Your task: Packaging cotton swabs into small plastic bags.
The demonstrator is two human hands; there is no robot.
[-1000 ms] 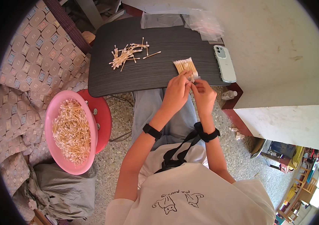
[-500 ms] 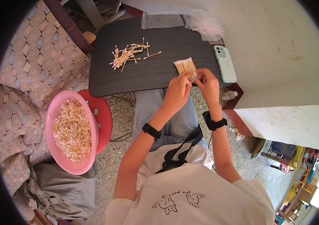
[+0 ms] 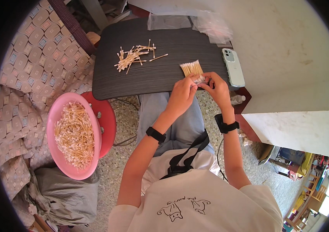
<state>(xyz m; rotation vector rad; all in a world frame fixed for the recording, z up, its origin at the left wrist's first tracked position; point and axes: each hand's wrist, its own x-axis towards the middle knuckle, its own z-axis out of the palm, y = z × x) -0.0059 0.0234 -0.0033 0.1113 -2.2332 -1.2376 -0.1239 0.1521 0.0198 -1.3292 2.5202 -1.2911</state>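
A clear plastic bag packed with a flat row of cotton swabs (image 3: pixel 191 68) lies at the near right part of the dark table. My left hand (image 3: pixel 182 92) is closed on the bag's near end, fingers pinching the clear film. On the other side of that end, my right hand (image 3: pixel 217 89) also grips the film between thumb and fingers. The swabs point away from me, their white tips in a line. A loose pile of cotton swabs (image 3: pixel 131 58) is spread farther left on the table (image 3: pixel 110 85).
Clear plastic bags (image 3: pixel 212 27) lie at the table's far edge, and a pale phone (image 3: pixel 233 67) at its right edge. A pink basin (image 3: pixel 52 131) full of swabs rests on a red stool (image 3: pixel 108 127) at left. A bottle (image 3: pixel 238 99) stands below by the wall.
My right hand and forearm have shifted slightly to the right. The left hand stays on the bag's near end, and the swabs keep their place.
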